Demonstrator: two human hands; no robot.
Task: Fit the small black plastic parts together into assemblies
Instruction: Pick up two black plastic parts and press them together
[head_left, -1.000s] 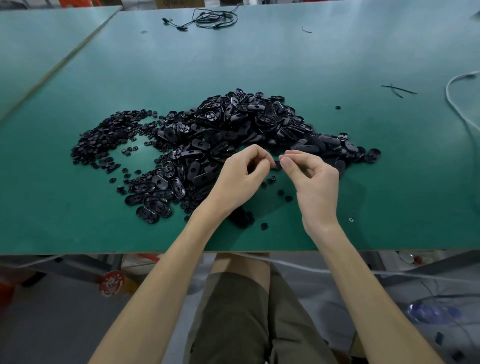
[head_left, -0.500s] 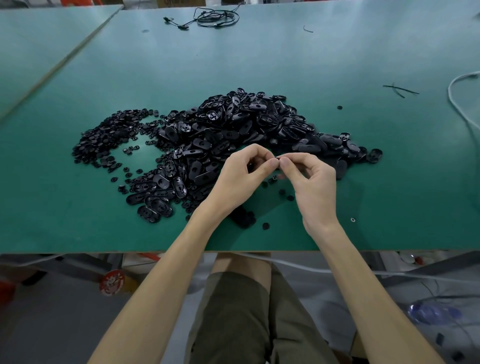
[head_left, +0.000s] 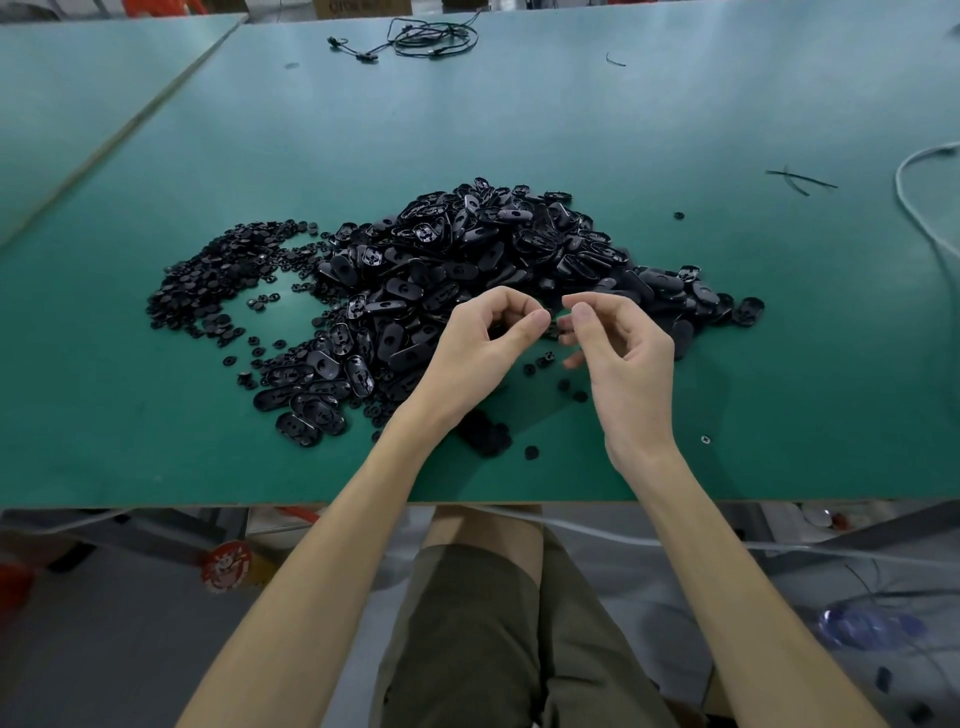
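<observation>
A big heap of black oval plastic shells lies mid-table, with a spread of small round black parts to its left. My left hand and right hand hover just in front of the heap, fingertips a small gap apart. The right thumb and fingers pinch a small black part. The left thumb presses against the curled forefinger, and whatever lies between them is hidden. A few loose round parts lie on the table under the hands, and a small dark cluster sits by my left wrist.
The green table has its front edge close to my lap. A black cable lies at the far edge and a white cable at the right. Thin black strips and a tiny washer lie to the right.
My fingertips were touching around the small part; now the two hands have drawn slightly apart.
</observation>
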